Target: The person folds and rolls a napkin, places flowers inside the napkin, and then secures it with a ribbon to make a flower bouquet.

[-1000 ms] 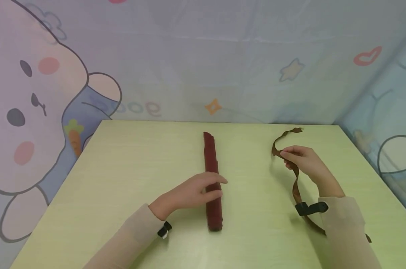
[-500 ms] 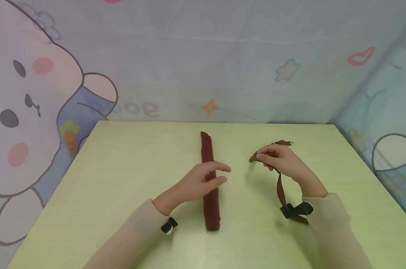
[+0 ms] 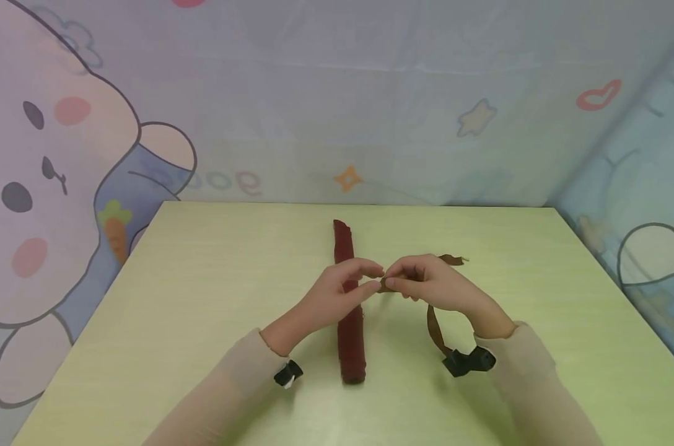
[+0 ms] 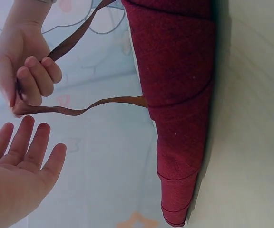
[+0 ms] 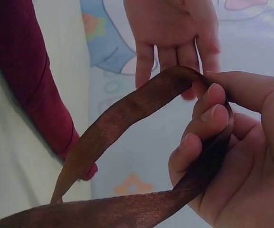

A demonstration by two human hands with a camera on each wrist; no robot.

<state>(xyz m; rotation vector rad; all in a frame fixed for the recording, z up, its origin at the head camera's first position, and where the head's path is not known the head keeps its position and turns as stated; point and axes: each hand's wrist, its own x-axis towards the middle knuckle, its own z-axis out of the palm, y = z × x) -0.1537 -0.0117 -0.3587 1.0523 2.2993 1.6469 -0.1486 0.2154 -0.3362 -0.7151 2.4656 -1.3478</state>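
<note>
My right hand [image 3: 445,288] pinches a brown satin ribbon [image 5: 122,111] between thumb and index finger, and its other fingers curl over the ribbon in the right wrist view. A folded bend of ribbon sticks out at the fingertips, while its two lengths trail behind the hand. My left hand [image 3: 334,290] reaches across a dark red rolled cloth [image 3: 350,356], fingers spread and thumb apart, its tips right at the ribbon's bend. In the left wrist view these fingers [image 4: 37,145] are nearly straight. The roll lies lengthwise on the table, partly hidden under the left hand.
A pale yellow-green table [image 3: 231,248] carries everything. Behind it hangs a printed cloth backdrop [image 3: 292,111] with cartoon figures. Each sleeve cuff has a small black wrist camera, the left [image 3: 288,374] and the right [image 3: 468,361].
My right hand has carried the ribbon leftward from the table's right side to the left fingertips. The left hand has shifted slightly up and right; the roll lies still.
</note>
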